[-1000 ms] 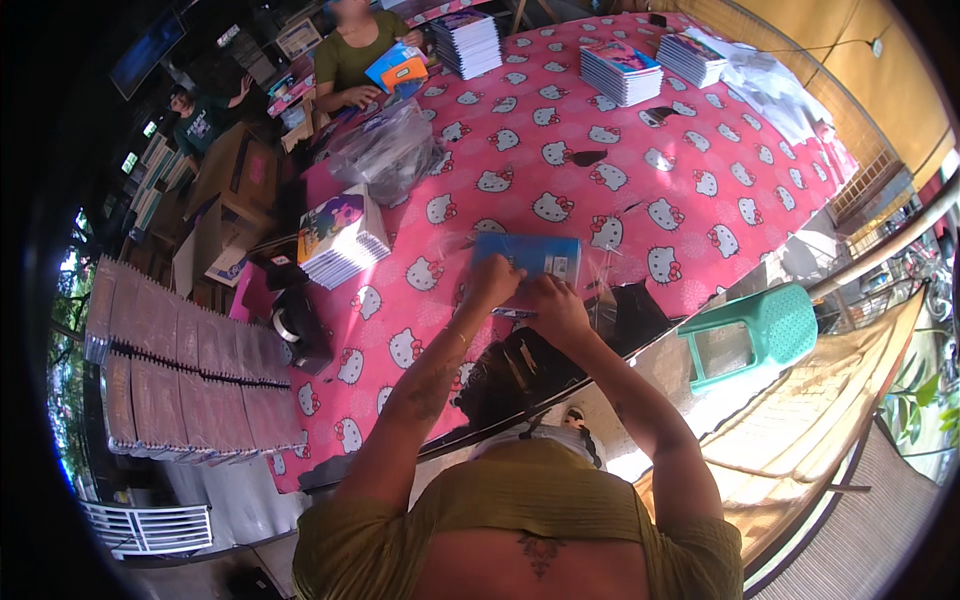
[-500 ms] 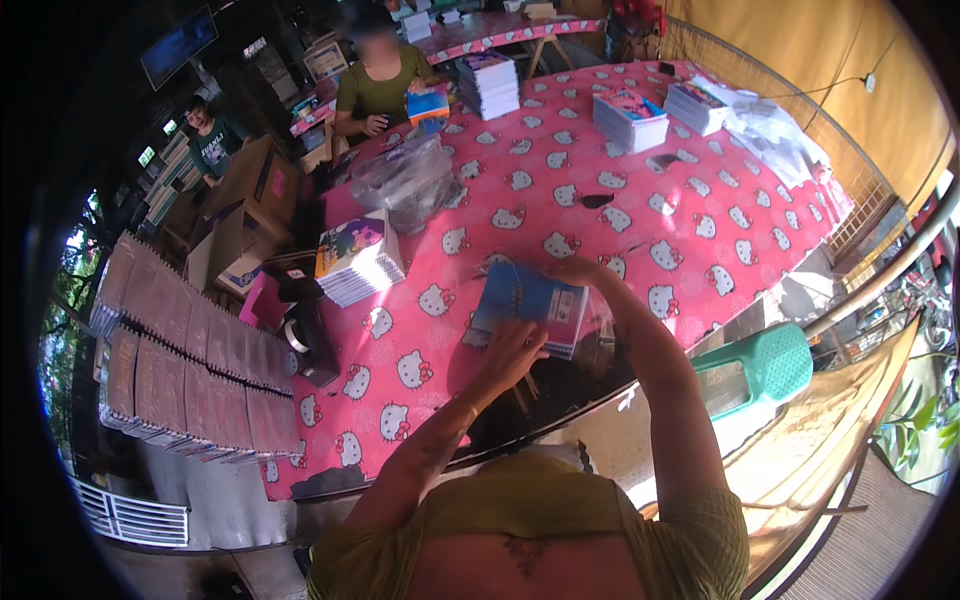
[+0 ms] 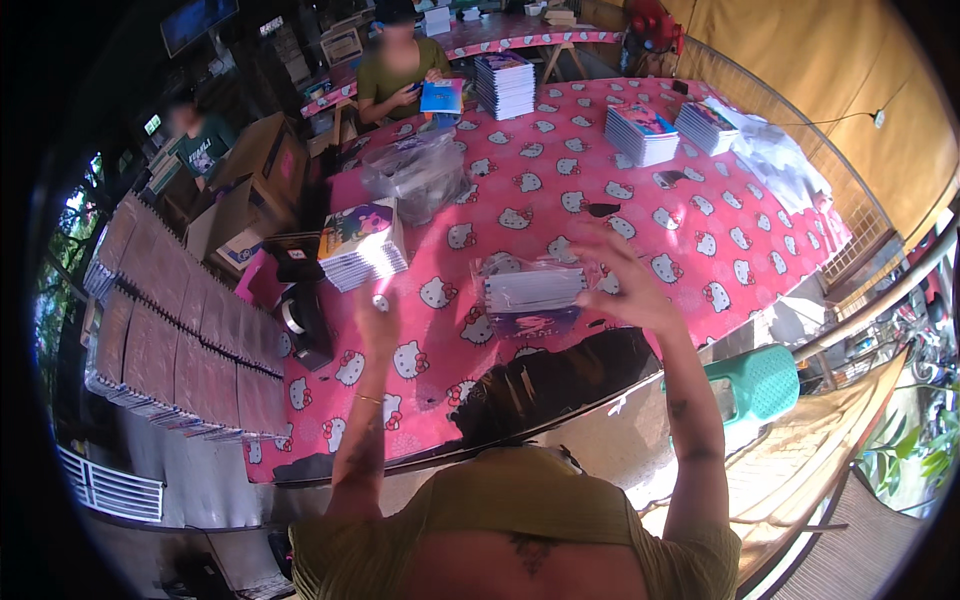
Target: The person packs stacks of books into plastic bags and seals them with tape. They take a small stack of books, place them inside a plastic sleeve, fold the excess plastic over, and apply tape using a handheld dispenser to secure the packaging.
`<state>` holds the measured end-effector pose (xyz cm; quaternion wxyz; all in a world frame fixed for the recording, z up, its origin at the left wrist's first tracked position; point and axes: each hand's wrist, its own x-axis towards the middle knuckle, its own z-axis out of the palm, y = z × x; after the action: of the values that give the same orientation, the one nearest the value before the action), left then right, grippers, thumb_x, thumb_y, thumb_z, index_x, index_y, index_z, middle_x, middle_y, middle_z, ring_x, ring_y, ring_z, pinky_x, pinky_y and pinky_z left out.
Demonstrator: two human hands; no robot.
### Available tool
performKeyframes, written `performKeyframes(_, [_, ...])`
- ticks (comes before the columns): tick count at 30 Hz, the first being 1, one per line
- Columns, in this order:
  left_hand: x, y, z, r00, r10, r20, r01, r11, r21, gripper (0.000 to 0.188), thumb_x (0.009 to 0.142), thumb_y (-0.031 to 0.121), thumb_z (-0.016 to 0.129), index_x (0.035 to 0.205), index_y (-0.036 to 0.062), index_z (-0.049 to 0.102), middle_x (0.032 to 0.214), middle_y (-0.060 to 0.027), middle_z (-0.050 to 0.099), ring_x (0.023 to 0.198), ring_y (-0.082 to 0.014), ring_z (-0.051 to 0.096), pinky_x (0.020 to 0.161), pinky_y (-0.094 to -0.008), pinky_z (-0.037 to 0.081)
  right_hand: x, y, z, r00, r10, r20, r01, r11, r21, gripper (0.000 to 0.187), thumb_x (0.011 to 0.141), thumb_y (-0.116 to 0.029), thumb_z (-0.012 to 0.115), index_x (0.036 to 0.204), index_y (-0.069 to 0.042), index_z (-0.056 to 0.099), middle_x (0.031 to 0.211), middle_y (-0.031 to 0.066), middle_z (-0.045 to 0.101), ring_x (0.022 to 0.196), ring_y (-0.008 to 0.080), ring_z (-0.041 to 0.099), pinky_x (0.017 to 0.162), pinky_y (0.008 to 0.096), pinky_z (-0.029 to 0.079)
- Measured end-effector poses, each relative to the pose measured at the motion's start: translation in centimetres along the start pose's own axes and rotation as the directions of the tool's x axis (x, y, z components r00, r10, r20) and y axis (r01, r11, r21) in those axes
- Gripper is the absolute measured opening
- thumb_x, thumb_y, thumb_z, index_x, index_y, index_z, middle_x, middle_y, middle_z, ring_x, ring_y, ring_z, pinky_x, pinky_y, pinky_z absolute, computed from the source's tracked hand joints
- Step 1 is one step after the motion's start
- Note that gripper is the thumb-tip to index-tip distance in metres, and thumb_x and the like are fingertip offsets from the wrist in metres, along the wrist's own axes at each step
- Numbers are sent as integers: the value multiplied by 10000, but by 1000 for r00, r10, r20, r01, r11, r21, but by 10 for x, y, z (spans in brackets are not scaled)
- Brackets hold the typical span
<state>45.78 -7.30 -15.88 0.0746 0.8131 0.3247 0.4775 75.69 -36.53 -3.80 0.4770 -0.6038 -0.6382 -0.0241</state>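
Note:
A small stack of notebooks (image 3: 533,291) in clear plastic stands on edge in front of me, pale page edges upward and a dark purple cover facing me. My right hand (image 3: 632,285) is open at its right side, fingers spread and thumb close to the edge; whether it touches the plastic I cannot tell. My left hand (image 3: 378,322) is off to the left, smeared by motion, just in front of a taller stack of spiral notebooks (image 3: 365,245). Beside that hand, to the left, sits a black tape dispenser (image 3: 305,325).
Packed notebooks (image 3: 180,350) are piled at the left edge. Clear plastic bags (image 3: 415,175) lie beyond the notebook stack, near cardboard boxes (image 3: 255,185). More notebook stacks (image 3: 642,135) stand farther back. A co-worker (image 3: 405,75) handles a notebook across the table. A green stool (image 3: 755,385) is at right.
Both hands have come off the notebooks; the left swung left toward the tape dispenser, the right lifted open. The blue-covered stack now stands on edge, page edges up. The view shifted slightly.

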Motion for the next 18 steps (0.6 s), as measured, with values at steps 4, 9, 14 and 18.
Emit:
performKeyframes(4, [-33, -148, -97, 828, -517, -216, 516, 551, 656, 524, 834, 286, 697, 1287, 63, 557, 1057, -216, 582, 1063, -381, 519, 920, -494, 444, 12, -34, 7, 973, -96, 210, 164, 928, -335, 278, 811, -299, 710, 1003, -103, 669, 1111, 57, 644, 1063, 240, 603, 1050, 440, 351])
performKeyframes(9, [-46, -235, -149, 374, -857, 354, 927, 332, -175, 307, 842, 252, 696, 1054, 32, 666, 782, -64, 585, 716, -182, 545, 707, -371, 487, 40, -62, 52, 989, -108, 105, 145, 871, -469, 327, 811, -395, 698, 913, -84, 688, 930, 64, 682, 902, 264, 654, 953, 441, 413])
performKeyframes(14, [-84, -232, -106, 637, -770, -29, 590, 511, -625, 207, 855, 239, 701, 875, 36, 663, 659, -5, 576, 485, -122, 475, 450, -272, 405, 67, -66, 102, 966, 191, 175, -41, 781, -624, 397, 854, -458, 649, 873, -65, 704, 745, 127, 686, 716, 312, 684, 775, 454, 503])
performKeyframes(18, [-105, -222, -126, 498, -867, 31, 850, 481, -214, 240, 863, 282, 643, 860, 43, 662, 725, -107, 652, 579, -247, 616, 514, -376, 499, 66, -44, 131, 971, 214, 102, -113, 794, -597, 372, 837, -445, 662, 855, -76, 704, 731, 128, 684, 713, 313, 686, 682, 449, 534])
